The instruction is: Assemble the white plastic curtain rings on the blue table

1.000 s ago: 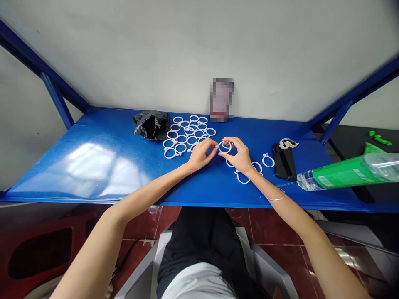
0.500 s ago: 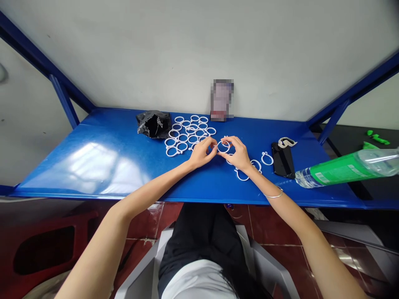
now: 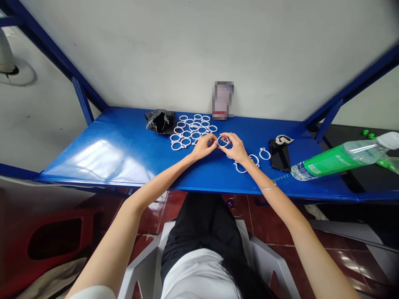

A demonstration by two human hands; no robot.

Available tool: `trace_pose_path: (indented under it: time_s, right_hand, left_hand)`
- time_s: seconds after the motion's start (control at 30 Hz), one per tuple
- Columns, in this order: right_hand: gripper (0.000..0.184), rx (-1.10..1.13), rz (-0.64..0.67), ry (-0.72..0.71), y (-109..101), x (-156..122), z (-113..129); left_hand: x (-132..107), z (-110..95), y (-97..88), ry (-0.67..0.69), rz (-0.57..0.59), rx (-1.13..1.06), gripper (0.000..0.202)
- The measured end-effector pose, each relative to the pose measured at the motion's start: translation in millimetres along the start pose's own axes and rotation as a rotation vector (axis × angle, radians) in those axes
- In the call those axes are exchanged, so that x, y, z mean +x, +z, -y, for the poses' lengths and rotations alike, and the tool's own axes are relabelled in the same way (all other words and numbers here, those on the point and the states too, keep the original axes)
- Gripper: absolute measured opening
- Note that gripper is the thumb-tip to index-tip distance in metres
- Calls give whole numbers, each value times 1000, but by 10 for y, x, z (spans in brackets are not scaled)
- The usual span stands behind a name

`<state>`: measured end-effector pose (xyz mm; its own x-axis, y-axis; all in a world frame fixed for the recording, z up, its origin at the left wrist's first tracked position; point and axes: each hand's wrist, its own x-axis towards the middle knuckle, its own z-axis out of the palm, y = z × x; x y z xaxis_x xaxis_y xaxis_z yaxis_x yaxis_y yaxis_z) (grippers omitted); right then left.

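Note:
Over the blue table (image 3: 124, 153), my left hand (image 3: 204, 146) and my right hand (image 3: 234, 147) both pinch one white plastic ring (image 3: 222, 141), one on each side, fingers closed on it. Behind my left hand lies a cluster of several white rings (image 3: 192, 129) laid flat on the table. Three more loose white rings (image 3: 253, 160) lie to the right of my right hand, beside its wrist.
A crumpled black bag (image 3: 161, 121) sits left of the ring cluster. A blurred upright card (image 3: 222, 100) leans on the wall. A black phone (image 3: 279, 155) with a white clip (image 3: 284, 139) and a lying green-labelled bottle (image 3: 341, 160) are at the right.
Both hands keep pinching the same ring. The camera has tilted back, so the table sits higher and farther in the picture.

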<state>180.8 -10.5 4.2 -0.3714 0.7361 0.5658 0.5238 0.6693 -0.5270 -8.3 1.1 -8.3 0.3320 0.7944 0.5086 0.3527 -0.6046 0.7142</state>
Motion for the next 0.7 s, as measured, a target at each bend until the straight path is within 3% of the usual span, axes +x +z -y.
trace_pose_path:
  time_s: [0.33,0.57,0.7]
  right_hand:
    - [39,-36,70,1,14,10,-77]
    - [44,-56,113,11,-35,-1,-63]
    - [38,-60,102,49,-44,-10,-73]
  left_hand:
    - [14,62,-5,-142,63,-165,33]
    - [22,49,-17,-148,60,-187,35]
    - [22,45,-25,-154,59,-164,32]
